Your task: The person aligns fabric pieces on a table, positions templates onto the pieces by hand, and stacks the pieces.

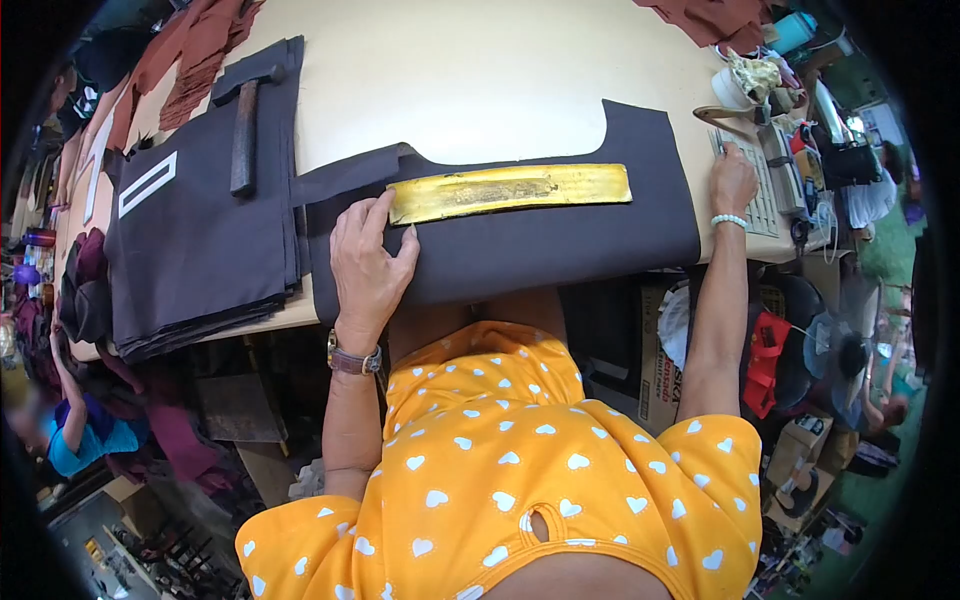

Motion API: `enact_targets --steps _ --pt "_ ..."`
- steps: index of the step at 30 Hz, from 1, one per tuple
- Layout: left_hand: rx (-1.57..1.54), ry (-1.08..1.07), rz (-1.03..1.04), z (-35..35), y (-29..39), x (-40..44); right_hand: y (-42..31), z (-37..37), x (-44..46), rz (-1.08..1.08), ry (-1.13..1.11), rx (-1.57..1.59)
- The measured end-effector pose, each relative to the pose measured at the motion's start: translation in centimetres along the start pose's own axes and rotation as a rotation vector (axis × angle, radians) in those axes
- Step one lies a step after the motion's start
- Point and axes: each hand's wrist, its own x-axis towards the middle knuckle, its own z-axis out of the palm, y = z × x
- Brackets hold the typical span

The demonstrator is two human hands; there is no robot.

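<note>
Orange shirt (pixel 480 470) nearest, my left fingers (pixel 376 215) spread, likely steadying yellow strip (pixel 515 192) on dark cloth (pixel 540 242); right fingers (pixel 732 156), can't tell.

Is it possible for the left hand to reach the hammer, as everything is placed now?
Probably yes: the hammer lies uncovered on the cloth pile, and only flat cloth seems to lie between it and the left hand. That hand would just have to leave the yellow bar.

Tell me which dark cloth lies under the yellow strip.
The dark cloth directly before the person, with the curved cutout along its far edge; the dark stack further left carries a hammer instead.
</note>
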Motion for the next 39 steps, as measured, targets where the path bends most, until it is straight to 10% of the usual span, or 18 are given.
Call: enact_targets --steps 9,14,19,25,35,39 --pt "0.015 0.022 0.015 0.1 -0.2 -0.1 -12.3 -8.7 -7.1 -0.430 0.084 0.881" --pt "0.005 0.064 0.034 0.6 -0.5 -0.3 -23.4 -10.7 -11.3 -1.060 0.194 0.983" --pt "-0.012 0.096 0.034 0.8 -0.5 -0.5 -30.8 -9.6 -10.1 -1.217 0.069 0.794" --pt "-0.019 0.088 0.023 0.6 -0.4 -0.4 -31.2 -9.1 -9.3 -0.943 0.233 1.056" --pt "-0.014 0.038 0.002 0.2 0.0 -0.4 -10.3 -7.6 -12.0 0.017 -0.080 0.822" --pt "-0.001 0.040 -0.019 0.5 0.0 -1.0 -9.3 -7.0 -12.7 -0.053 -0.102 0.907"
